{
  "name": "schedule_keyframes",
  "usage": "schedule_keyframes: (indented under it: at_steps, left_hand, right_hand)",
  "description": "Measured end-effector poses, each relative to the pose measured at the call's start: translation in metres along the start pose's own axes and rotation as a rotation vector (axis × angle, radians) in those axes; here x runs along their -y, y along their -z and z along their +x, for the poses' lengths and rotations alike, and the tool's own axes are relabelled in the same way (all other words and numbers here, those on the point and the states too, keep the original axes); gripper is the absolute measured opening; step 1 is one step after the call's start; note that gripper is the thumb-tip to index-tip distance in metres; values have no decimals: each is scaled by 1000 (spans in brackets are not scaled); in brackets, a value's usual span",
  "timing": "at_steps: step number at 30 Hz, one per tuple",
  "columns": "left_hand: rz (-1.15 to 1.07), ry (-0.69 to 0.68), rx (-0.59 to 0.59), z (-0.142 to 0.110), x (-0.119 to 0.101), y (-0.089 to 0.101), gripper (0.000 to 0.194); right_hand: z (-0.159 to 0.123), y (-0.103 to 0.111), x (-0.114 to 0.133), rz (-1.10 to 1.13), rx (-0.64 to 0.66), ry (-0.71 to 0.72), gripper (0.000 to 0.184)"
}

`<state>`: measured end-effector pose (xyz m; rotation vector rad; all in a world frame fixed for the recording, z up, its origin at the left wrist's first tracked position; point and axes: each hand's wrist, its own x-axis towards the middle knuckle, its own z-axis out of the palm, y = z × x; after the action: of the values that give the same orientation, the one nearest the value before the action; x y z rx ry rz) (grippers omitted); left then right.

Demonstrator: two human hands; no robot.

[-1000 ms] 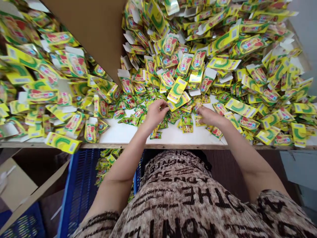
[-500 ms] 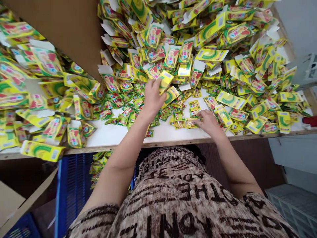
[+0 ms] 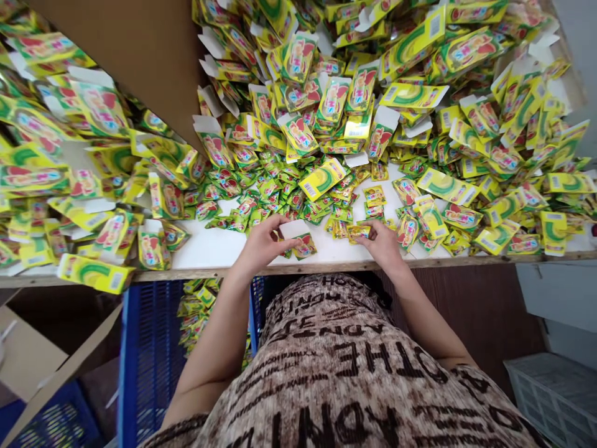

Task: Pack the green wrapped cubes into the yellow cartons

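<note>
My left hand (image 3: 265, 246) is closed on a small candy box (image 3: 305, 244) with its white flap open towards me, just above the front of the white table (image 3: 205, 247). Between the thumb and fingers of my right hand (image 3: 383, 242) is a small yellow candy packet (image 3: 358, 233). The two hands are a short way apart, with the packet to the right of the box. Behind them lie loose green packets (image 3: 261, 208) and a few yellow packets (image 3: 374, 196). A yellow box (image 3: 323, 179) rests on the packets.
Heaps of open-flapped boxes (image 3: 298, 59) cover the back and right. More boxes (image 3: 100, 109) lie left of a brown cardboard panel (image 3: 125, 56). Below the table's wooden edge (image 3: 186, 272) stands a blue crate (image 3: 152, 348) with packets inside. A cardboard carton (image 3: 35, 354) is at lower left.
My left hand has come back from the pile to the table's front, now with an open box. My right hand has lifted a yellow packet and moved slightly nearer. The view has shifted a little.
</note>
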<state>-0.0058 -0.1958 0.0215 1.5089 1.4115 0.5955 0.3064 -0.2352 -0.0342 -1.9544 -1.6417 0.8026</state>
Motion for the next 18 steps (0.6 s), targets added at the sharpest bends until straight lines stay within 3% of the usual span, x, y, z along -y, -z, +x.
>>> schedule_keyframes:
  at_steps: [4, 6, 8, 10, 12, 15, 18]
  left_hand:
    - [-293, 1, -20, 1, 11, -31, 48]
    - [-453, -14, -4, 0, 15, -46, 53]
    - [-567, -17, 40, -3, 16, -58, 61]
    - [-625, 1, 72, -5, 15, -67, 66]
    - [-660, 19, 93, -7, 15, -74, 59]
    - [-708, 24, 121, -10, 15, -78, 41]
    - [-752, 40, 119, -12, 17, -81, 41]
  right_hand:
    - [8, 38, -8, 196, 1, 68, 28]
    - [18, 62, -8, 135, -1, 74, 23]
    - [30, 77, -2, 1, 211, 130, 18]
    - [43, 76, 7, -127, 459, 199, 19]
    - [55, 65, 15, -271, 563, 204, 37]
    - [65, 45, 22, -493, 515, 189, 41]
    - [61, 36, 22, -581, 459, 286, 32]
